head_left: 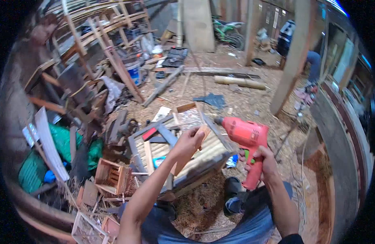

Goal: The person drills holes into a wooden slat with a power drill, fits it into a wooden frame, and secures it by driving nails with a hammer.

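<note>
My right hand (264, 162) is wrapped round the handle of a red power drill (246, 132), whose chuck points left. Over the slatted workbench (211, 152), my left hand (189, 142) is closed on a small wooden piece (203, 136), just left of the drill's tip. A wooden box (187, 107) with many small metal pieces stands at the bench's far edge. On the bench's left part lie a dark square tool (167, 135), a red object (150, 134) and a light wood strip (148, 156).
Left of the bench is a wooden crate (110, 177), with green sacks (61, 142) beyond. A wooden post (291, 69) stands at the right, near a bending person (313, 65). Boards (338, 138) lean at the far right. Wood shavings cover the floor (252, 101).
</note>
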Motion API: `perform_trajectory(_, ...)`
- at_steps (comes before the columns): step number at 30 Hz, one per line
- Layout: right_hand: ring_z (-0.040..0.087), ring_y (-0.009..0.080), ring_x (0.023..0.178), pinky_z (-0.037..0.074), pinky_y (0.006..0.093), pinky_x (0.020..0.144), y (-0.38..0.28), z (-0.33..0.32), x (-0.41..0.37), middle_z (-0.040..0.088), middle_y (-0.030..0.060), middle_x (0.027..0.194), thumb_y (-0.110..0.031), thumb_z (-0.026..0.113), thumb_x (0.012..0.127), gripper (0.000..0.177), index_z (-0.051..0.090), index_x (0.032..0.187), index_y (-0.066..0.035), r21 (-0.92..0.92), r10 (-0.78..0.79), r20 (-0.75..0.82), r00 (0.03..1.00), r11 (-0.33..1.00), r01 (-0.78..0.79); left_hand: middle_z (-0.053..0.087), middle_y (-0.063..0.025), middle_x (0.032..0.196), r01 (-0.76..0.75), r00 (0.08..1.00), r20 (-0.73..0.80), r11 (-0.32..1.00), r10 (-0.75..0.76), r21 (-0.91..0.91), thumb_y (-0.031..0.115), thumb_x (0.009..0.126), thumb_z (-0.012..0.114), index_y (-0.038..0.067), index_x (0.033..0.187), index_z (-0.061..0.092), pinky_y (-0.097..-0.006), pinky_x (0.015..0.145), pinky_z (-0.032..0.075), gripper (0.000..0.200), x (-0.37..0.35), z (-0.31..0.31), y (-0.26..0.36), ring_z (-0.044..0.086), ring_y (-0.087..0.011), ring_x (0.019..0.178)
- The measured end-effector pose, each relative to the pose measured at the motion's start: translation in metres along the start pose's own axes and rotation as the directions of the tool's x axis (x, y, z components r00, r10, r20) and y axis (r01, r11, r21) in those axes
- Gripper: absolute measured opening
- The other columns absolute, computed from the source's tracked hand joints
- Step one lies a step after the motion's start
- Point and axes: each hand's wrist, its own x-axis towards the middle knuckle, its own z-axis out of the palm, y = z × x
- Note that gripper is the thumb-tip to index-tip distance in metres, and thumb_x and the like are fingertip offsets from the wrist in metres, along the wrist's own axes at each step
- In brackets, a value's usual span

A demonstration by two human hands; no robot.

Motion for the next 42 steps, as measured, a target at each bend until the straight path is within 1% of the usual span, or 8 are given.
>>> perform_trajectory(2,0.060,0.0194,0.062,0.051,0.0294,0.045,-0.006,-0.005,-0.001,0.062,0.0182,0.084,-0.012,0.047,0.069,0.048,0.049,0.113,0.007,-0.084,-0.105,0.010,0.994,0.991,0.106,0.067,-0.0180,0.093,-0.059,0.996,0.088,0.880,0.020,0.471,0.028,0.088,0.060,-0.004,0.117,0.058,-0.0336,0.076,0.050,0.043,0.024,0.013,-0.043,0.064,-0.0218,0.086)
perform_trajectory(8,0.053,0.0172,0.050,0.049,0.0302,0.043,-0.013,-0.022,-0.003,0.060,0.0159,0.076,-0.008,0.047,0.067,0.045,0.049,0.109,0.007,-0.112,-0.148,-0.039,0.988,0.983,0.142,0.062,-0.0194,0.103,-0.161,0.981,0.006,0.791,0.195,0.591,0.027,0.085,0.064,-0.001,0.116,0.057,-0.0375,0.080,0.050,0.042,0.031,0.044,-0.087,0.064,-0.0283,0.087)
perform_trajectory(13,0.058,0.0164,0.060,0.050,0.0296,0.045,-0.021,-0.027,-0.004,0.058,0.0120,0.079,-0.007,0.049,0.069,0.035,0.052,0.101,0.005,-0.084,-0.107,-0.031,0.994,0.991,0.104,0.054,-0.0188,0.101,-0.119,0.983,0.062,0.347,0.173,0.930,0.029,0.081,0.069,0.007,0.120,0.052,-0.0454,0.077,0.047,0.048,-0.027,0.029,-0.064,0.056,-0.0370,0.091)
perform_trajectory(16,0.056,0.0163,0.057,0.050,0.0292,0.045,-0.022,-0.025,-0.002,0.058,0.0120,0.077,-0.006,0.049,0.068,0.034,0.052,0.100,0.005,-0.055,-0.097,-0.010,0.995,0.994,0.096,0.054,-0.0192,0.104,-0.123,0.990,0.142,0.361,-0.026,0.924,0.034,0.079,0.070,0.011,0.123,0.050,-0.0452,0.078,0.047,0.053,-0.036,0.011,-0.073,0.056,-0.0372,0.092)
perform_trajectory(21,0.055,0.0170,0.057,0.049,0.0284,0.044,-0.014,-0.023,-0.003,0.059,0.0134,0.078,-0.007,0.046,0.066,0.041,0.051,0.106,0.005,-0.140,-0.063,0.038,0.997,0.988,0.067,0.053,-0.0179,0.095,-0.158,0.985,0.123,0.340,0.121,0.927,0.029,0.085,0.061,0.009,0.125,0.048,-0.0475,0.064,0.052,0.047,-0.040,0.001,-0.051,0.061,-0.0388,0.078)
perform_trajectory(24,0.057,0.0182,0.062,0.049,0.0276,0.043,-0.007,-0.016,-0.003,0.059,0.0137,0.081,-0.008,0.044,0.065,0.051,0.048,0.114,0.003,-0.196,-0.008,0.063,0.998,0.980,0.020,0.052,-0.0223,0.114,-0.055,0.993,0.092,0.423,-0.068,0.905,0.036,0.084,0.062,0.013,0.132,0.044,-0.0492,0.080,0.050,0.057,-0.036,-0.013,-0.055,0.059,-0.0421,0.092)
perform_trajectory(36,0.061,0.0200,0.069,0.049,0.0269,0.046,0.004,0.004,0.005,0.062,0.0142,0.085,-0.014,0.048,0.069,0.051,0.049,0.116,0.006,-0.225,0.037,0.083,0.996,0.974,-0.017,0.066,-0.0178,0.094,-0.157,0.985,0.098,0.517,0.140,0.842,0.033,0.076,0.070,0.015,0.123,0.058,-0.0478,0.075,0.050,0.052,-0.034,-0.035,-0.066,0.063,-0.0379,0.087)
perform_trajectory(42,0.061,0.0206,0.069,0.049,0.0276,0.045,0.009,-0.001,0.002,0.061,0.0148,0.085,-0.012,0.048,0.067,0.053,0.047,0.118,0.004,-0.162,0.168,0.129,0.977,0.976,-0.147,0.066,-0.0217,0.090,-0.009,0.998,0.044,0.564,-0.049,0.826,0.034,0.074,0.071,0.018,0.126,0.057,-0.0448,0.074,0.051,0.056,-0.025,-0.044,-0.067,0.063,-0.0388,0.084)
